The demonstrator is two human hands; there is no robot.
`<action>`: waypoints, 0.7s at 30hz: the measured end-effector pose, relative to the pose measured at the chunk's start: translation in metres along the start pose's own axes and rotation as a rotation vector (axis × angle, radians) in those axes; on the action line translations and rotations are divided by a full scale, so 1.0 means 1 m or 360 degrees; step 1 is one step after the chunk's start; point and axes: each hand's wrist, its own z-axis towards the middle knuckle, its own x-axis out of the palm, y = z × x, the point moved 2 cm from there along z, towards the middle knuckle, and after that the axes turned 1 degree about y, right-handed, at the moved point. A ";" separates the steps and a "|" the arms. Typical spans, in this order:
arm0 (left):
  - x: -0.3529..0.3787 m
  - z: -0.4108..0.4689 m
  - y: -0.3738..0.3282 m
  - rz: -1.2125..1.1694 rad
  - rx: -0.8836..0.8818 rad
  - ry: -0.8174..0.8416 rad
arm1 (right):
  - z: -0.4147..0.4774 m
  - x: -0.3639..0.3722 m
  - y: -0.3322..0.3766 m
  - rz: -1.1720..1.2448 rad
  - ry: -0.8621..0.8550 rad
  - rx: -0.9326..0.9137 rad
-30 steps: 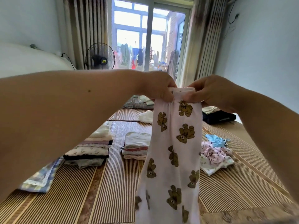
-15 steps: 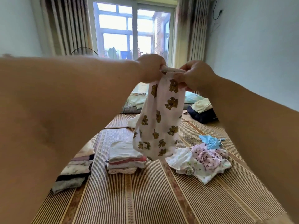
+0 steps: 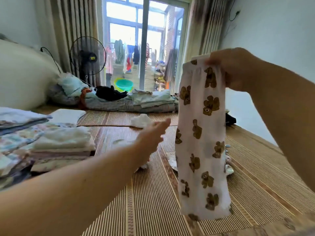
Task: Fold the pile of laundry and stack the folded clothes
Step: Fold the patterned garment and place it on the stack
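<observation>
Both hands pinched the waistband a moment ago; in the head view the left hand (image 3: 153, 138) has now let go and reaches low, fingers straight, holding nothing. The right hand (image 3: 235, 68) alone grips the bear-print trousers (image 3: 202, 142), which hang below its fingers over the mat (image 3: 153, 201). Folded stacks (image 3: 63, 147) lie left of the free fingers. The left hand is probably heading for the hem to halve them.

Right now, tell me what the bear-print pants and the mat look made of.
The bear-print pants: soft matte knit, likely cotton; they hang limp, gathered at the waistband. The mat: probably woven bamboo or rattan; fine parallel slats, slight sheen.
</observation>
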 end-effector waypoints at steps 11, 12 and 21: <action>0.017 -0.060 0.075 -0.0658 -0.0208 0.0876 | -0.016 -0.043 0.013 0.0093 0.0199 0.0116; 0.013 -0.060 0.069 -0.0694 -0.0157 0.0868 | -0.017 -0.043 0.014 0.0141 0.0168 0.0138; -0.051 -0.053 0.040 -0.0146 0.0108 0.0173 | -0.031 -0.034 0.029 0.0144 0.0003 0.0140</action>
